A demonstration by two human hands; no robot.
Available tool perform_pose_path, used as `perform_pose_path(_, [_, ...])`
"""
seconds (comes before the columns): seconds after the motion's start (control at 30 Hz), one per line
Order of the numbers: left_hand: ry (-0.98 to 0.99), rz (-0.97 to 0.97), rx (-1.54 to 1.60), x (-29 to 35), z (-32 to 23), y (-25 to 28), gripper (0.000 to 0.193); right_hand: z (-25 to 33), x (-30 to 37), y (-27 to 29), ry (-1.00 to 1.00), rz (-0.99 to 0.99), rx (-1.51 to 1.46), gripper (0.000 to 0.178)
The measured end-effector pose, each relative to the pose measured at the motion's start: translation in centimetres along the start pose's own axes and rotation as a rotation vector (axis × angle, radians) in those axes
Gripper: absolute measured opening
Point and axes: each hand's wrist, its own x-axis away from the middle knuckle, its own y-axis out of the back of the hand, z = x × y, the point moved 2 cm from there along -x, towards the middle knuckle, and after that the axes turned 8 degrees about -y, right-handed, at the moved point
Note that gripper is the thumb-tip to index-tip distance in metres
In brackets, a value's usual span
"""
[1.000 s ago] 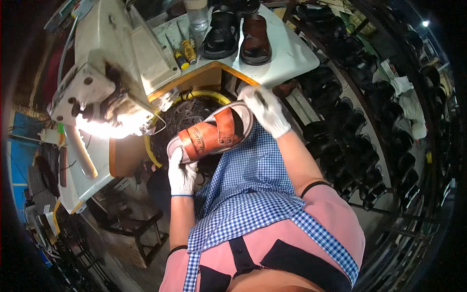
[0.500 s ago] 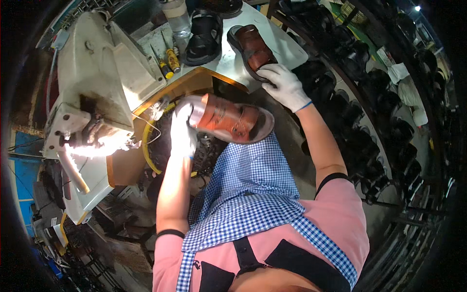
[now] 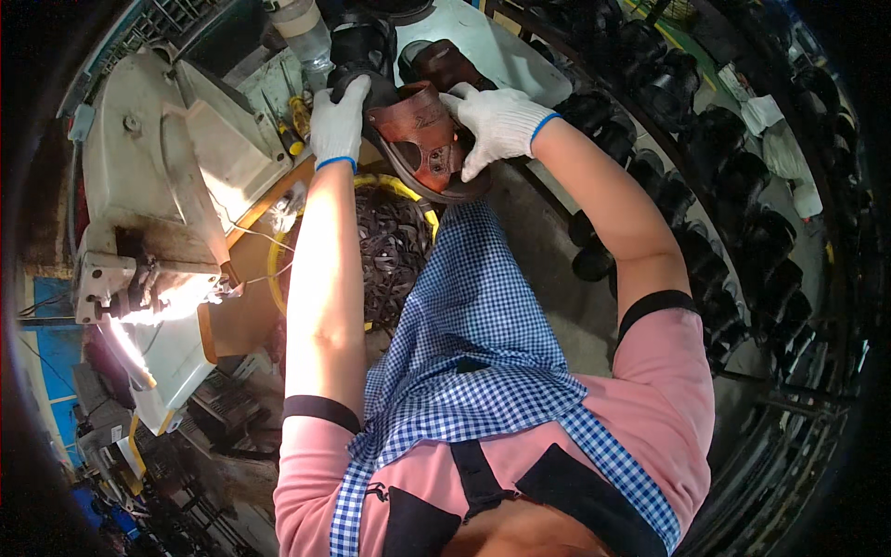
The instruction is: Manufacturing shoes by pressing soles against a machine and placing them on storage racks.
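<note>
A brown leather sandal (image 3: pixel 414 125) with a dark sole is held up in front of the table, between both gloved hands. My left hand (image 3: pixel 337 123), in a white knit glove, closes on its far left end. My right hand (image 3: pixel 497 123), gloved the same way, grips its right side, thumb and fingers bent around the straps and edge. Just beyond lies a second brown sandal (image 3: pixel 444 63) on the white tabletop (image 3: pixel 520 60), partly hidden by my right hand and the held sandal. Black sandals (image 3: pixel 360 42) stand to its left.
A pale sewing machine (image 3: pixel 139 139) with a bright lamp stands at left. Yellow-handled tools (image 3: pixel 299 116) and a clear bottle (image 3: pixel 302 32) are near it. Below sits a yellow-rimmed basket (image 3: pixel 277 278) of dark scraps. Racks of black footwear (image 3: pixel 682 97) line the right side.
My left hand has carried the sandal farther forward and turned it. My right hand has left the sandal on the table and now grips the held one.
</note>
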Motion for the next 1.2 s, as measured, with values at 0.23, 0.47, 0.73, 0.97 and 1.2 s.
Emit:
perform_pose_path(0.23, [0.075, -0.03, 0.05, 0.8, 2.4, -1.0, 0.086, -0.9, 1.8, -5.2, 0.062, -0.402, -0.205, 0.061])
perform_pose_path(0.47, [0.039, 0.124, 0.334, 7.6, 0.5, -1.7, 0.068, -1.9, 7.6, -10.2, -0.014, -0.686, -0.437, 0.032])
perform_pose_path(0.73, [0.14, 0.684, -0.193, 20.0, 15.3, 5.4, 0.046, -3.1, 21.4, -26.2, -0.668, -0.47, -0.648, 0.032])
perform_pose_path(0.97, [0.344, 0.717, -0.315, 28.5, 20.3, 9.9, 0.043, -6.7, 18.1, -40.5, -1.01, -0.075, -0.625, 0.05])
perform_pose_path(1.2, [0.55, 0.543, -0.129, 32.7, 20.4, 10.1, 0.032, -15.1, 7.7, -44.7, -1.255, -0.094, -0.244, 0.058])
